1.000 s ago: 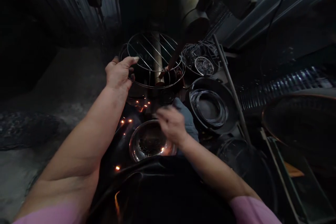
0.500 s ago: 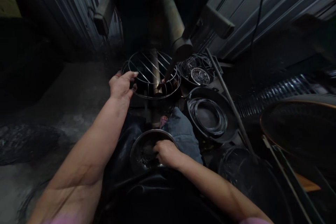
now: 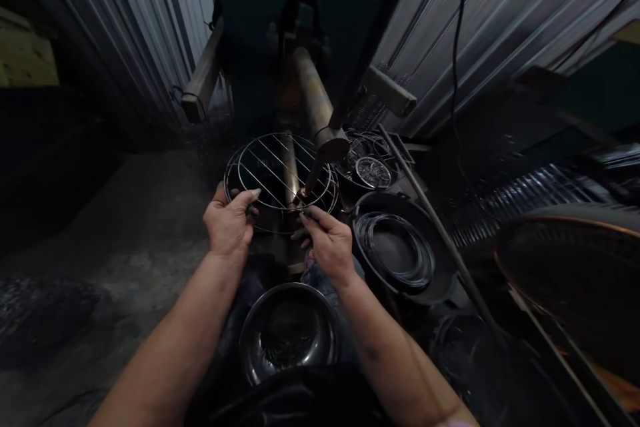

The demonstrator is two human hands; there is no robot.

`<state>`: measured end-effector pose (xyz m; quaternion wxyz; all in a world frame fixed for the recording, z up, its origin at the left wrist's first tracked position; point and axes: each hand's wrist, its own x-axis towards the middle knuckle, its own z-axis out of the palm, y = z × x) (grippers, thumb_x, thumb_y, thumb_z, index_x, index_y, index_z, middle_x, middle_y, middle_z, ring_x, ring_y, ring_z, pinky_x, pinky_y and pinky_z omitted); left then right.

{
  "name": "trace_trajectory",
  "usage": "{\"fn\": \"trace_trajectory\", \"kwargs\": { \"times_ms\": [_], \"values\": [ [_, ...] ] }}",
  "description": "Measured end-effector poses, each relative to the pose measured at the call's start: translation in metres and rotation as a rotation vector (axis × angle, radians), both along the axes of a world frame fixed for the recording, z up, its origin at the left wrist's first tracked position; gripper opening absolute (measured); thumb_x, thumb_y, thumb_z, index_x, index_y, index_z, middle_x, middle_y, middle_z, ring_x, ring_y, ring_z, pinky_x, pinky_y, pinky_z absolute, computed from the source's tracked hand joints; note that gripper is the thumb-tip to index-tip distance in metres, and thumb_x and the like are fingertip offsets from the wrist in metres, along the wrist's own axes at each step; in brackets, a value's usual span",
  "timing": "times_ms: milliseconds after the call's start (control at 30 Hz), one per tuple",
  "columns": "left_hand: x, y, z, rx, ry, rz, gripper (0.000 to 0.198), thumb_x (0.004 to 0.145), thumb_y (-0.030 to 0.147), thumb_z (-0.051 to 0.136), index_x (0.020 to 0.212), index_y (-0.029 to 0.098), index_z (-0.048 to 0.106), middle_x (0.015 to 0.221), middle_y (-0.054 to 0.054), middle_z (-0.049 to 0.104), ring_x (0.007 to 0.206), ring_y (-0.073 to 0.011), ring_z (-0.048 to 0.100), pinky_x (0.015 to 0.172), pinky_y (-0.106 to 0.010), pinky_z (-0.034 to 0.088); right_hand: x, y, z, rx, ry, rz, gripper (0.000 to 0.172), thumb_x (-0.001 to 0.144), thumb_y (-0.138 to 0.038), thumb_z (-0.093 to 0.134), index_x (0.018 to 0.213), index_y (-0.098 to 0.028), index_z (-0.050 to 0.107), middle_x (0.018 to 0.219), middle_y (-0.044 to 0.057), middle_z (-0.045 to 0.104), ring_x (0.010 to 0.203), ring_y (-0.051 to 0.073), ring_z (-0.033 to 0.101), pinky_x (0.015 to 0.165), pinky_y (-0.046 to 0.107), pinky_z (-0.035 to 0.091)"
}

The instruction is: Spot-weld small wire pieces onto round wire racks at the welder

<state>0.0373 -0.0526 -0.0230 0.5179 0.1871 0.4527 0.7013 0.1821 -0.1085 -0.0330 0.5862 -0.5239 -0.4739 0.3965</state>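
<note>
A round wire rack [image 3: 265,147] with parallel bars rests at the welding machine, its near rim between the upper rod [image 3: 313,177] and the lower brass-coloured cylinder [image 3: 290,170]. My left hand [image 3: 230,217] grips its left near rim, thumb on top and fingers beneath. At the near rim by the rod tip, my right hand [image 3: 327,237] pinches a small piece too dark to make out. Below both hands a metal bowl [image 3: 320,340] sits at my lap, with small thin metal pieces inside.
Right of the rack, a black pan [image 3: 437,280] holds coiled wire rings [image 3: 395,250]. Behind it lie more wire parts [image 3: 373,172]. A long bar [image 3: 430,210] slants past the pan. The thick upper arm [image 3: 320,103] of the machine overhangs the rack.
My right hand has left the bowl and come up to the rack's near rim beside the rod tip. My left hand still holds the rack. The view has shifted, so the scene sits lower.
</note>
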Motion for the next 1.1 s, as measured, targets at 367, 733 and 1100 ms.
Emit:
{"fn": "trace_trajectory", "kwargs": {
  "times_ms": [367,733,1100],
  "values": [
    [0.011,-0.009,0.006,-0.011,-0.040,0.027,0.046,0.042,0.016,0.081,0.080,0.019,0.055,0.080,0.005,0.050,0.057,-0.0067,0.051,0.047,-0.020,0.038,0.000,0.002,-0.018,-0.004,-0.236,-0.212,0.019,0.077,-0.034,0.067,0.083,-0.017,0.074,0.068,0.004,0.072,0.060,0.019,0.068,0.055,0.028,0.055],
    [0.011,-0.001,0.005,0.023,-0.041,0.012,0.039,0.046,0.015,0.081,0.076,0.018,0.056,0.076,0.004,0.049,0.055,-0.0065,0.050,0.043,-0.020,0.037,-0.005,0.011,-0.031,0.094,-0.269,-0.275,0.018,0.080,-0.034,0.064,0.082,-0.018,0.072,0.073,0.004,0.072,0.066,0.019,0.069,0.062,0.030,0.056],
    [0.014,0.005,0.007,-0.019,-0.080,0.012,0.044,0.044,0.015,0.082,0.078,0.018,0.055,0.075,0.005,0.050,0.056,-0.0073,0.050,0.044,-0.020,0.038,-0.001,0.020,-0.029,0.134,-0.336,-0.318,0.018,0.080,-0.035,0.062,0.079,-0.019,0.071,0.071,0.004,0.071,0.072,0.021,0.069,0.064,0.031,0.056]
  ]
}}
